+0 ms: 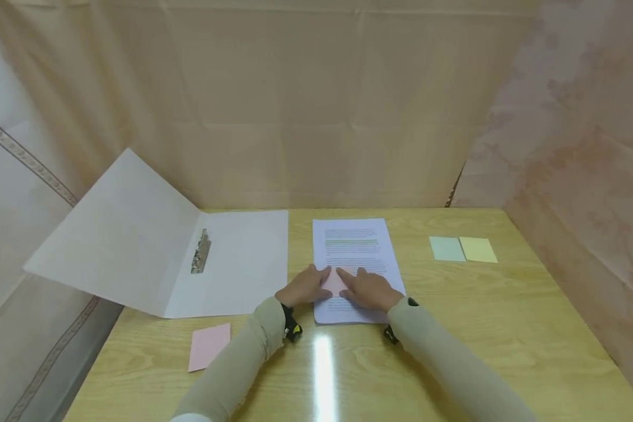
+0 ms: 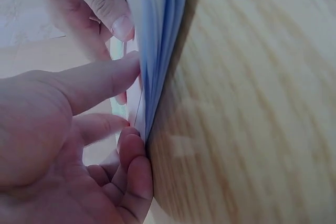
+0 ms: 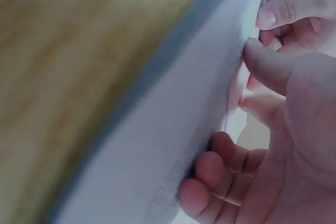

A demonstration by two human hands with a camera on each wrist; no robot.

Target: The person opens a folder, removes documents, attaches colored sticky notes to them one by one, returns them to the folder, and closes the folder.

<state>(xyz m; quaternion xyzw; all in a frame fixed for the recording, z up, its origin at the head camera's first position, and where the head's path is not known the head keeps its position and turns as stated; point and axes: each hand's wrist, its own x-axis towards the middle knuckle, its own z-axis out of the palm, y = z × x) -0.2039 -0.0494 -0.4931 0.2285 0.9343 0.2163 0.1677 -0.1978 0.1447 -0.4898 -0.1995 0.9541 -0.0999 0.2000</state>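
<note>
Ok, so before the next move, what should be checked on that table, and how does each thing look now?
1. Pink note on the papers: ok, it lies on the top sheet.
2. Hands at the note: ok, left hand and right hand both touch it.
3. Note firmly stuck: cannot tell.
4. Folder open: ok, its cover is raised, left of the papers.
5. Papers inside the folder, if they belong there: not ok, they lie beside it.
6. Metal clip ready to take sheets: cannot tell, too small to see.
</note>
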